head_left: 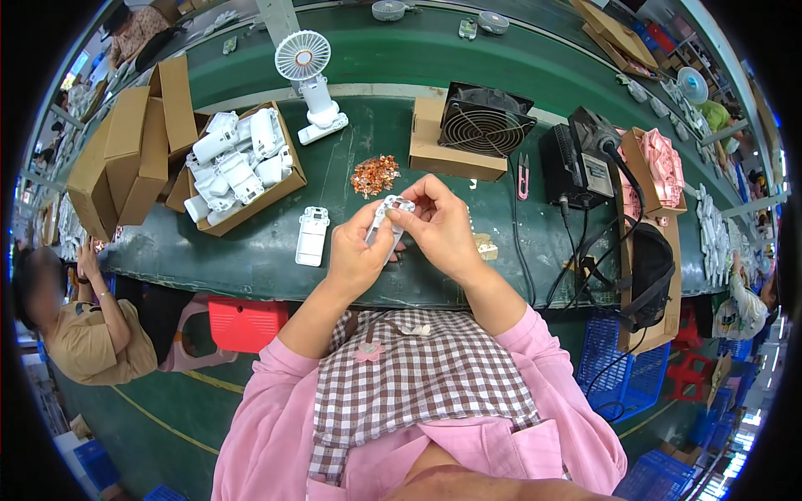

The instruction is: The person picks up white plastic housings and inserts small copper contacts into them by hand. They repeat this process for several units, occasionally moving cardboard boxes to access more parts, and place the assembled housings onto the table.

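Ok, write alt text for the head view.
Left hand and right hand hold a white part over a green table. Beyond are a box of white casings, a white fan, an orange pile and a black fan.

One white plastic casing (403, 204), cutouts at its far end, is held tilted between the left hand (359, 250) and the right hand (444, 232) (its body is partly hidden from view).

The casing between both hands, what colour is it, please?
The casing is white, in the head view.
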### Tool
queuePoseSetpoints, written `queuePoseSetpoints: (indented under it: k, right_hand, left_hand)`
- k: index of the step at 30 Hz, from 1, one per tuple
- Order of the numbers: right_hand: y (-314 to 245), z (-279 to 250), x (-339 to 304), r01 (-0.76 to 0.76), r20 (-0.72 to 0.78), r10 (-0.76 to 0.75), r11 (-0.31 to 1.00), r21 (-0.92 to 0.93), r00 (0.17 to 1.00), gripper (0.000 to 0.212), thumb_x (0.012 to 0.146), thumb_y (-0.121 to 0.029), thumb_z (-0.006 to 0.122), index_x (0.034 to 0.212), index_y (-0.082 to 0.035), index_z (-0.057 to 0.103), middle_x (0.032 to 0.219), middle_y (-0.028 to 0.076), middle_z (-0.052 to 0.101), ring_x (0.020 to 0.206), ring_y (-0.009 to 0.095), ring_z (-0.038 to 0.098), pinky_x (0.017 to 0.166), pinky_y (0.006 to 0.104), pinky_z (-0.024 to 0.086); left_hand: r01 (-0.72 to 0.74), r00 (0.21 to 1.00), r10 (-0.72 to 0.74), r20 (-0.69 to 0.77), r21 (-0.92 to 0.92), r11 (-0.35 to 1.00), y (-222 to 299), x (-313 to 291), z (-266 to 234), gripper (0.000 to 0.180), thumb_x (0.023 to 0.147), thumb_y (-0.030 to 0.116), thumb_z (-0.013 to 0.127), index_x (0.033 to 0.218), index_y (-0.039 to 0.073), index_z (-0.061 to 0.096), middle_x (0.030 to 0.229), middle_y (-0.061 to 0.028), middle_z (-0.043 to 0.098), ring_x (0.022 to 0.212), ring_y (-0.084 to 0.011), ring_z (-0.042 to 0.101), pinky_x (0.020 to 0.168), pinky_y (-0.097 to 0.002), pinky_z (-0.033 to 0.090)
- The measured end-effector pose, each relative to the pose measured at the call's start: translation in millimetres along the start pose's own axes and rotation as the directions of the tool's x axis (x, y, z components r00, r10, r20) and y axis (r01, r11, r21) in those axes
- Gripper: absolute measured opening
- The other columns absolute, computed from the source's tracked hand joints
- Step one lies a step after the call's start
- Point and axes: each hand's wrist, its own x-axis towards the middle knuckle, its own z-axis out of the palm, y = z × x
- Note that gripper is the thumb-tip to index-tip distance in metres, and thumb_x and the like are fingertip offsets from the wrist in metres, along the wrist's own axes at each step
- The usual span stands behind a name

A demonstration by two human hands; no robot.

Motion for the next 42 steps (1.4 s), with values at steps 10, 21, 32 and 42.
queuePoseSetpoints:
  k: [10,21,32,42]
  right_hand:
    - [5,-9,1,-0.092,0.143,0.080,0.992,0.083,0.986,0.018,0.082,-0.005,0.072,0.087,0.000,0.056,0.072,0.002,0.060,0.061,0.004,0.051,0.054,0.0229,0.042]
    - [-4,-14,-1,-0.214,0.195,0.180,0.962,0.172,0.964,0.015,0.085,-0.005,0.071,0.088,0.001,0.058,0.076,0.001,0.062,0.067,0.002,0.054,0.057,0.0202,0.045]
    - [-4,-12,-5,-0.255,0.203,0.208,0.936,0.242,0.957,0.014,0.085,-0.002,0.070,0.089,0.000,0.057,0.083,0.001,0.064,0.071,0.001,0.055,0.060,0.0191,0.046]
    - [-3,-13,4,-0.292,0.280,0.229,0.933,0.209,0.932,0.019,0.083,-0.005,0.071,0.095,0.001,0.057,0.077,0.001,0.061,0.065,0.003,0.056,0.057,0.0206,0.049]
  left_hand:
    - [0.097,0.994,-0.092,0.063,-0.081,0.992,-3,-2,-5,0.032,0.096,0.013,0.054,0.125,-0.001,0.057,0.087,-0.0067,0.068,0.068,-0.0109,0.066,0.054,-0.0226,0.054]
    - [0.158,0.982,-0.143,0.122,-0.125,0.980,2,-3,-7,0.031,0.099,0.019,0.052,0.123,0.001,0.059,0.088,-0.0047,0.066,0.067,-0.0090,0.064,0.053,-0.0210,0.052]
    - [0.179,0.979,-0.163,0.122,-0.128,0.976,9,-4,-8,0.029,0.098,0.018,0.052,0.121,0.002,0.062,0.086,-0.0040,0.066,0.065,-0.0080,0.063,0.052,-0.0203,0.051]
    - [0.209,0.974,-0.196,0.114,-0.116,0.971,7,-1,-15,0.028,0.097,0.016,0.053,0.118,0.000,0.062,0.085,-0.0049,0.067,0.063,-0.0083,0.063,0.050,-0.0206,0.050]
